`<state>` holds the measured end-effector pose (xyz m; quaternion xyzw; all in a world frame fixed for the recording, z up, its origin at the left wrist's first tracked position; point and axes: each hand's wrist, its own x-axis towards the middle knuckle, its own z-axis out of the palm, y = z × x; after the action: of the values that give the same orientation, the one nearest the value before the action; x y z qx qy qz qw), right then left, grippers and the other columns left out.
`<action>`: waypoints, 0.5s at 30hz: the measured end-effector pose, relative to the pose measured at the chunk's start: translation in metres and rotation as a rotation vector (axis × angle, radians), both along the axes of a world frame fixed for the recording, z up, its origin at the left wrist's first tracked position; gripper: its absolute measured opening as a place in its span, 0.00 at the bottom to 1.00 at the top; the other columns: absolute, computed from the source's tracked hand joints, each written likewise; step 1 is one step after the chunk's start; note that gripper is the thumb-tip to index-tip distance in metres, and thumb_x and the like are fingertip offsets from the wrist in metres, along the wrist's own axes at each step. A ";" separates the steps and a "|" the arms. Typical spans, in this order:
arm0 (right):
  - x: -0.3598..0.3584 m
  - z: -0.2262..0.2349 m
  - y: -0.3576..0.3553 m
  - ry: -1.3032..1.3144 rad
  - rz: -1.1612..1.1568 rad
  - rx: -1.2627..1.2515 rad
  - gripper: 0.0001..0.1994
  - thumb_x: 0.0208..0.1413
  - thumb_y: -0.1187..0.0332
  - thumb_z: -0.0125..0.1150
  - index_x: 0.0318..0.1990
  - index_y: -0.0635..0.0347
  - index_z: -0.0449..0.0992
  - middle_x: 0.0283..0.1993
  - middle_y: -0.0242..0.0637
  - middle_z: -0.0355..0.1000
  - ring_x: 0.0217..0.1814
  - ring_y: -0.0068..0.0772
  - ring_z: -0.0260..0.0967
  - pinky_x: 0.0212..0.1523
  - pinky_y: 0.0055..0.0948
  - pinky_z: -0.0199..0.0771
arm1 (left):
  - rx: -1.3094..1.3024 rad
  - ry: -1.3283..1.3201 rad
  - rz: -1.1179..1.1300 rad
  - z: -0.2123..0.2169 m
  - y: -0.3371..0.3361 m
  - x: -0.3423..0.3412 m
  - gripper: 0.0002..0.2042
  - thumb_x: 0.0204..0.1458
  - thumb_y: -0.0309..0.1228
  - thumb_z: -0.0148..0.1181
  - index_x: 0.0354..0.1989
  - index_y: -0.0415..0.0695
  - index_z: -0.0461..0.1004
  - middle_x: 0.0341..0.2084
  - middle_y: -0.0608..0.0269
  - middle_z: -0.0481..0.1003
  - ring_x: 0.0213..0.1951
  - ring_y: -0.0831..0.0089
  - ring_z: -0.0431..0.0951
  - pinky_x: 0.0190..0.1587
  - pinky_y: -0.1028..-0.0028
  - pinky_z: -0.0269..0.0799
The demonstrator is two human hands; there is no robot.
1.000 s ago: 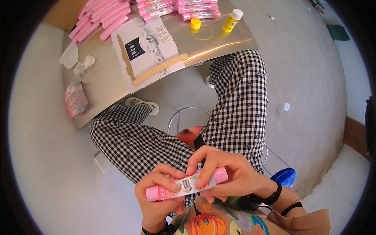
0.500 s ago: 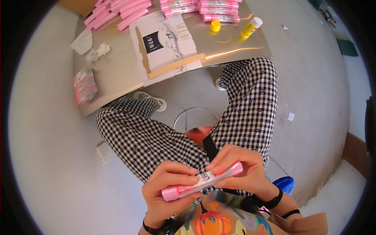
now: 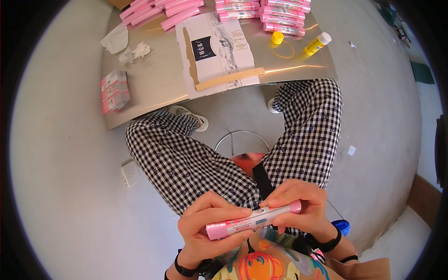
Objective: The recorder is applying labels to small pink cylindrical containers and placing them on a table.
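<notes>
Both hands pinch one pink tube (image 3: 254, 220) level over the lap: left hand (image 3: 210, 224) grips its crimped end, right hand (image 3: 298, 205) the other, steadying it far below the desk (image 3: 158, 79).

Both hands (image 3: 254, 219) sit low over the lap, closed around a pink tube (image 3: 254, 219), with the checked-trousered knees (image 3: 298, 140) rising on either side. Between the knees the way forward is open down to the stool ring (image 3: 242, 140). The near edge of the worktop (image 3: 154, 88) is bare at the left, but a flat printed carton (image 3: 217, 53) with a wooden strip (image 3: 229, 79) blocks the middle. Pink boxes (image 3: 261, 11) line the far edge; a yellow glue stick (image 3: 316, 44) and cap (image 3: 277, 37) lie right.
</notes>
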<state>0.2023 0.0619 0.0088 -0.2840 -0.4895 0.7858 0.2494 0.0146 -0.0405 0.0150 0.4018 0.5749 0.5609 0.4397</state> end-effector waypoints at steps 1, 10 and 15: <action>0.000 0.000 0.000 -0.008 0.009 0.028 0.13 0.43 0.79 0.69 0.38 0.70 0.75 0.37 0.53 0.73 0.26 0.28 0.75 0.19 0.17 0.75 | 0.010 0.001 -0.002 0.000 -0.001 0.000 0.18 0.31 0.23 0.72 0.36 0.38 0.80 0.25 0.59 0.75 0.25 0.78 0.70 0.25 0.83 0.64; 0.000 0.002 -0.002 -0.030 -0.002 0.004 0.14 0.43 0.79 0.69 0.39 0.70 0.76 0.38 0.50 0.74 0.29 0.27 0.74 0.21 0.17 0.74 | -0.039 -0.258 0.040 -0.005 -0.002 0.004 0.16 0.33 0.23 0.72 0.36 0.39 0.80 0.28 0.60 0.73 0.28 0.79 0.68 0.31 0.83 0.63; 0.001 -0.002 -0.001 -0.052 0.006 -0.102 0.15 0.42 0.80 0.69 0.40 0.69 0.77 0.40 0.47 0.75 0.35 0.27 0.74 0.28 0.19 0.73 | 0.047 -0.271 -0.064 -0.009 0.001 -0.001 0.14 0.36 0.21 0.71 0.35 0.42 0.81 0.29 0.61 0.73 0.31 0.77 0.68 0.33 0.83 0.63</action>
<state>0.2037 0.0607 0.0071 -0.3153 -0.4561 0.8028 0.2195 0.0133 -0.0400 0.0063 0.3505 0.4838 0.6092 0.5216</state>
